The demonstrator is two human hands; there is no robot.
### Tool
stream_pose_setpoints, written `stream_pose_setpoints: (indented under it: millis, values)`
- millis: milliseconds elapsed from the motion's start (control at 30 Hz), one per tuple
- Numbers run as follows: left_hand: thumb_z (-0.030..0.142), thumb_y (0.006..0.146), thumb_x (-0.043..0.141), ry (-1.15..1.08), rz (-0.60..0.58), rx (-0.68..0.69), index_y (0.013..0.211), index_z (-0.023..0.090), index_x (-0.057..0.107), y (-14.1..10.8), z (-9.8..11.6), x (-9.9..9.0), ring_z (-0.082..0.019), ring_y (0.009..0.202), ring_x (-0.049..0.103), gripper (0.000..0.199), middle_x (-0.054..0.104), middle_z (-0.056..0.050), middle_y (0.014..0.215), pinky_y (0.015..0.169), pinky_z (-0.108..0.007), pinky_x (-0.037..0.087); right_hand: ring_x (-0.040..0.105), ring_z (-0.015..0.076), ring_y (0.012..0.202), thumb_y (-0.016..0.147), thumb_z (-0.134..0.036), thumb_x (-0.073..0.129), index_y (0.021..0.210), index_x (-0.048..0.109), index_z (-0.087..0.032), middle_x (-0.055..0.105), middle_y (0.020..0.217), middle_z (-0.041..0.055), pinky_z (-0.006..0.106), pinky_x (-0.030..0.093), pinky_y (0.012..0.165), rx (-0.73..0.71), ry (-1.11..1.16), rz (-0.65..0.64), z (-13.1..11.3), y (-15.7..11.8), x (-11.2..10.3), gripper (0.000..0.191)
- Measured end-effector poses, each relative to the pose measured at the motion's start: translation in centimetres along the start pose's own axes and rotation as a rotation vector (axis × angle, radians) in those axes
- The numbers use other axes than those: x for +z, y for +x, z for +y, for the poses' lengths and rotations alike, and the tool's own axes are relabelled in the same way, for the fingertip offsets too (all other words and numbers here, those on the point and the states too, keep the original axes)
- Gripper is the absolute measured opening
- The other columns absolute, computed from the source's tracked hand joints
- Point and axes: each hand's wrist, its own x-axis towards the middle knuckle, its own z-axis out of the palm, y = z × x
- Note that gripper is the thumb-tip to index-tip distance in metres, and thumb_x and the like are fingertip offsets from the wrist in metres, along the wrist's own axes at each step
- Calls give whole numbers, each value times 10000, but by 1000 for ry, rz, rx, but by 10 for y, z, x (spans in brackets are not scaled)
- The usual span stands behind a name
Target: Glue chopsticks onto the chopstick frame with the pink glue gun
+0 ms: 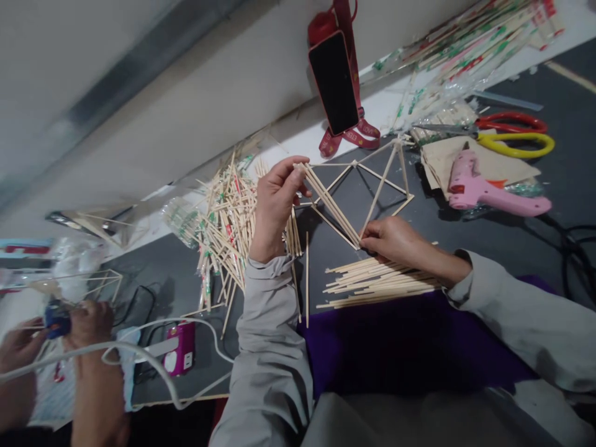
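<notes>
My left hand (279,198) pinches the upper end of several thin wooden sticks (331,205) lying side by side at a slant. At their lower end, the fingers of my right hand (388,239) close on the corner where the sticks meet a stick frame (379,189). This frame of joined triangles stands on the dark table, reaching right and away from my hands. Loose sticks (367,282) lie under and in front of my right forearm. A single stick (307,279) lies beside my left sleeve.
A large stick pile (228,223) lies left. At right are a pink glue gun (498,189), scissors (516,139) and wrapped sticks (465,56). A phone (334,84) leans at the back. Another person's hands (88,323), a cable and a magenta box (179,349) are at lower left.
</notes>
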Motion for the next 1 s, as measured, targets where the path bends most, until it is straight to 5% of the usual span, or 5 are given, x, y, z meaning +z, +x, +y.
stream_pose_setpoints:
  millis: [667, 1000]
  values:
    - [385, 911, 721, -1, 51, -115, 1069, 266, 758, -9, 9, -2, -89, 616, 641, 201, 647, 5, 739, 470, -167, 410, 660, 188, 740, 907, -263, 539, 871, 775, -165, 755, 794, 79, 268, 345, 635, -43, -50, -46, 3, 6, 5, 258]
    - [410, 889, 737, 18, 76, -141, 1064, 257, 759, -9, 10, -2, -100, 608, 634, 233, 655, 1, 725, 466, -179, 416, 634, 172, 681, 904, -268, 537, 862, 775, -170, 741, 758, 76, 267, 335, 613, -43, -29, -43, 3, 7, 5, 261]
